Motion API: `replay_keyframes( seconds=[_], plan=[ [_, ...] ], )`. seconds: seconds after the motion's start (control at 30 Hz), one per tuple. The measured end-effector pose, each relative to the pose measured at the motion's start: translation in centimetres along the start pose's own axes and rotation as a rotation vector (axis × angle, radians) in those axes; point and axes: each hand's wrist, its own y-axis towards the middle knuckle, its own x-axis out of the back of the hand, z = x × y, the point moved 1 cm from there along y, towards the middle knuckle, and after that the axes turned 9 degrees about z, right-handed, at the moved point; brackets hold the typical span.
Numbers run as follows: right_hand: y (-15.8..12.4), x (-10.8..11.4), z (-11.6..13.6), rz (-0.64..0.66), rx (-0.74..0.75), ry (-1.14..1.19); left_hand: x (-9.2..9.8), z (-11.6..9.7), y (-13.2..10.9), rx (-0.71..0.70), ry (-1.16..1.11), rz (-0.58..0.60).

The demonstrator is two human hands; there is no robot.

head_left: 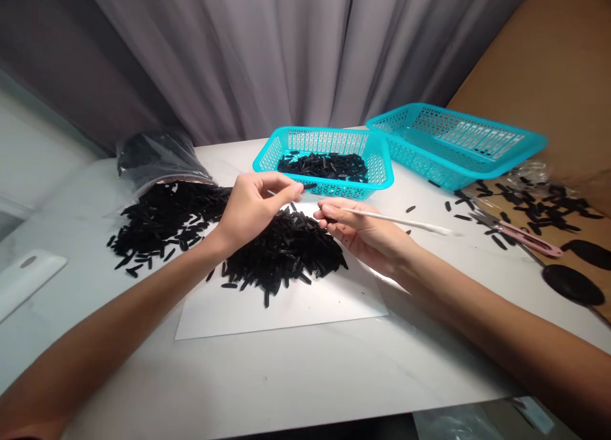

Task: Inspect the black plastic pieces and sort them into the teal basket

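From my remote screen I saw grey curtains [267,58] hanging in folds behind a white table [262,379], a pale wall [38,131] left, a brown panel [563,64] right.

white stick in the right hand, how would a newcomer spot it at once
On the white table, find the heap of black pieces on the white sheet. At that heap's upper right, the right hand holds the white stick. It is long, thin and pale, unlike the short, dark pieces nearby.
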Motion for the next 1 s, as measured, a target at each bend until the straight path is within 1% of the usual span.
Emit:
replay_keyframes(
  seconds=[0.07, 0.13, 0.23, 0.3, 0.33, 0.37, 0.43, 0.5, 0.53, 0.57, 0.6, 0.67, 0.7, 0.77, 0.87, 1.0],
  plan=[
    [0.2, 0.2, -0.2, -0.031, 0.009, -0.006, 0.2, 0.1, 1.4, -0.047, 0.009, -0.043],
    [0.2, 0.3, -0.3, -0.034, 0.019, -0.014, 0.1, 0.2, 2.8, -0.088, 0.031, -0.051],
    [0.3, 0.5, -0.4, -0.018, 0.028, -0.029, -0.2, 0.5, 4.8, -0.129, 0.164, -0.115],
    [0.3, 0.7, -0.5, -0.014, 0.031, -0.034, -0.4, 0.9, 5.7, -0.129, 0.25, -0.154],
    [0.3, 0.8, -0.5, -0.012, 0.035, -0.033, -0.4, 1.0, 5.9, -0.124, 0.264, -0.137],
    [0.4, 0.9, -0.5, -0.007, 0.042, -0.03, -0.5, 1.0, 5.9, -0.124, 0.257, -0.089],
    [0.5, 1.0, -0.5, 0.004, 0.058, -0.016, -0.6, 0.8, 5.1, -0.165, 0.22, 0.072],
    [0.5, 1.0, -0.3, 0.008, 0.064, -0.006, -0.5, 0.4, 3.7, -0.267, 0.237, 0.224],
    [0.6, 0.9, -0.3, 0.01, 0.062, -0.003, -0.4, 0.2, 2.9, -0.331, 0.269, 0.274],
    [0.6, 0.8, -0.2, 0.016, 0.056, -0.001, -0.2, 0.1, 2.1, -0.392, 0.301, 0.285],
    [0.6, 0.7, -0.2, 0.027, 0.048, 0.0, -0.1, 0.0, 1.4, -0.456, 0.333, 0.269],
    [0.5, 0.4, -0.4, 0.064, 0.024, -0.001, 0.1, 0.1, 0.4, -0.565, 0.387, 0.194],
    [0.5, 0.3, -0.5, 0.085, 0.009, -0.005, 0.2, 0.1, 0.0, -0.606, 0.408, 0.159],
    [0.5, 0.1, -0.7, 0.121, -0.018, -0.019, 0.2, 0.3, -0.6, -0.658, 0.437, 0.129],
    [0.4, 0.2, -1.0, 0.132, -0.033, -0.034, 0.2, 0.4, -1.0, -0.656, 0.452, 0.112],
    [0.2, 0.6, -0.9, 0.118, -0.05, -0.035, 0.4, 0.3, -1.2, -0.601, 0.439, 0.078]
  ],
)
